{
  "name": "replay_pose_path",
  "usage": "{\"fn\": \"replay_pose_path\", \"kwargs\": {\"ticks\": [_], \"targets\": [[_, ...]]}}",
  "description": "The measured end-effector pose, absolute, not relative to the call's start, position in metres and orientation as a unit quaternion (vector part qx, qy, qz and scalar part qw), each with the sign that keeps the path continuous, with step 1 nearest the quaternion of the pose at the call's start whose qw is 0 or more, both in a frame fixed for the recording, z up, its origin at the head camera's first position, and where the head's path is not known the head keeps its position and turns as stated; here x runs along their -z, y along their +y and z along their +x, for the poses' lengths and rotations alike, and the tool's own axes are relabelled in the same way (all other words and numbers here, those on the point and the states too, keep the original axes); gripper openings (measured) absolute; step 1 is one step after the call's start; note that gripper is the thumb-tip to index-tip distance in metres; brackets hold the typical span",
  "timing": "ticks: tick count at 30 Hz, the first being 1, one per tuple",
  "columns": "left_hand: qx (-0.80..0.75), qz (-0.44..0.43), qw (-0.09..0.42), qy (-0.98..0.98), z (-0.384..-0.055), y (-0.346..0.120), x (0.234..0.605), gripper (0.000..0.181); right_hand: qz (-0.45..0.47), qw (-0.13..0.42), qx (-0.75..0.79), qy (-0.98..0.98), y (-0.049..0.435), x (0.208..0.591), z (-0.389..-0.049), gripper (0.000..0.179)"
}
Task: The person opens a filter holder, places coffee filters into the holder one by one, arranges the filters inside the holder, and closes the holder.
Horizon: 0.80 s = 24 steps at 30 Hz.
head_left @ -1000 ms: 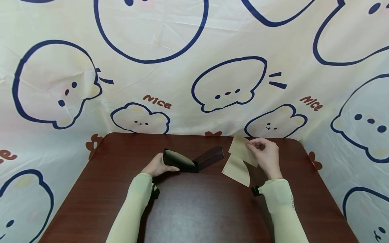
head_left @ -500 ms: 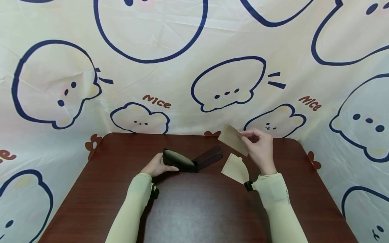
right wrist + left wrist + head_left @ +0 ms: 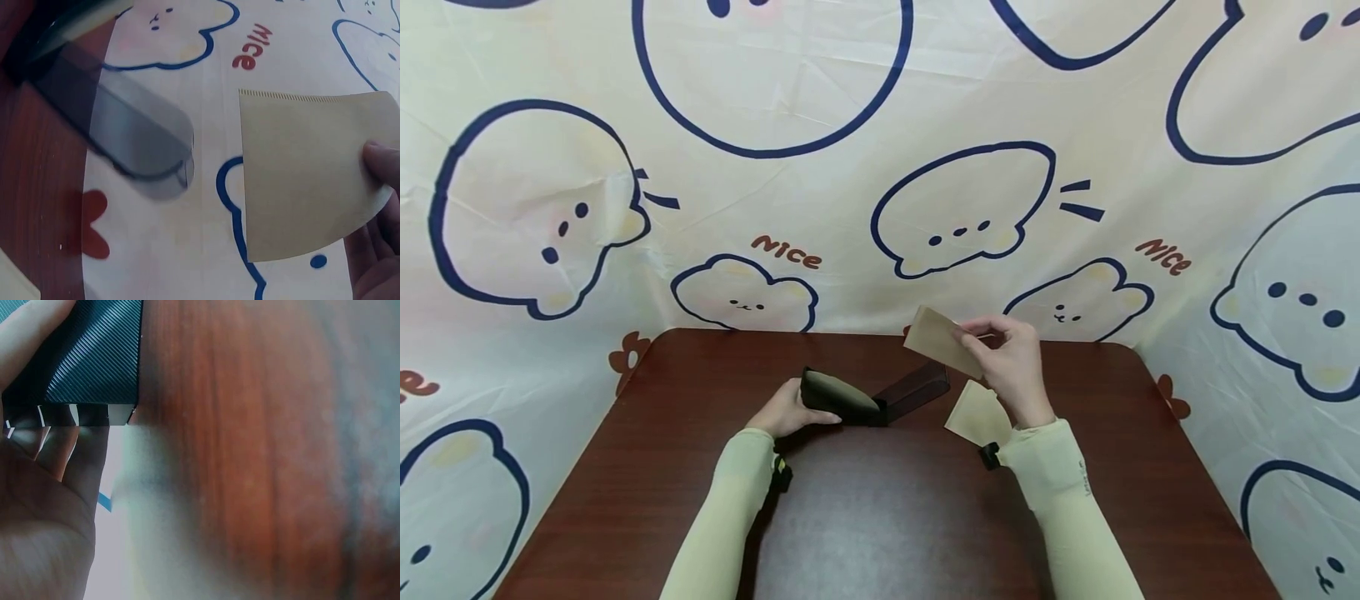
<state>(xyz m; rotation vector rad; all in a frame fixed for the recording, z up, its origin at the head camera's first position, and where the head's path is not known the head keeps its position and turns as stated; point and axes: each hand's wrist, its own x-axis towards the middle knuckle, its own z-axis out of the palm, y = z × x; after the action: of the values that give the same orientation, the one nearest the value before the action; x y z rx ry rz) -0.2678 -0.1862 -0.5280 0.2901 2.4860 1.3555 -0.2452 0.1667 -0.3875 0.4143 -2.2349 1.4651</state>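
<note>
My left hand (image 3: 784, 410) grips a black filter-paper box (image 3: 838, 398) low over the table, its thumb along the near side. Fine ribs show on the box (image 3: 97, 365) in the left wrist view. Its smoky see-through lid (image 3: 917, 390) is swung open to the right. Between thumb and fingers, my right hand (image 3: 1017, 367) pinches a tan coffee filter (image 3: 938, 340) by its right edge, raised over the lid. A crimped seam runs along the top of this filter (image 3: 306, 178) in the right wrist view. Another stack or sheet of tan filter paper (image 3: 977, 412) lies beneath the right hand.
The dark brown wooden table (image 3: 880, 517) has rounded far corners. A pale cloth backdrop (image 3: 850, 200) with blue cartoon outlines hangs right behind it and along both sides. Dark wrist straps (image 3: 990, 456) sit at the sleeve cuffs.
My right hand has lifted the upper coffee filter off the lower one and carried it left, over the lid. The left hand and the box have stayed put.
</note>
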Motion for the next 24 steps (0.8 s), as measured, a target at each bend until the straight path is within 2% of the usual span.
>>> {"fn": "replay_pose_path", "kwargs": {"ticks": [7,14,24], "targets": [[-0.473,0.098,0.143,0.864,-0.268,-0.186,0.529,0.037,0.177,0.200,-0.533,-0.803,0.140,0.389,-0.247,0.007],[-0.478,0.099,0.140,0.862,-0.267,-0.185,0.531,0.039,0.208,0.153,-0.538,-0.802,0.116,0.397,-0.247,0.006],[-0.474,0.098,0.131,0.865,-0.269,-0.184,0.532,0.042,0.232,0.136,-0.534,-0.802,0.090,0.408,-0.248,0.006]]}}
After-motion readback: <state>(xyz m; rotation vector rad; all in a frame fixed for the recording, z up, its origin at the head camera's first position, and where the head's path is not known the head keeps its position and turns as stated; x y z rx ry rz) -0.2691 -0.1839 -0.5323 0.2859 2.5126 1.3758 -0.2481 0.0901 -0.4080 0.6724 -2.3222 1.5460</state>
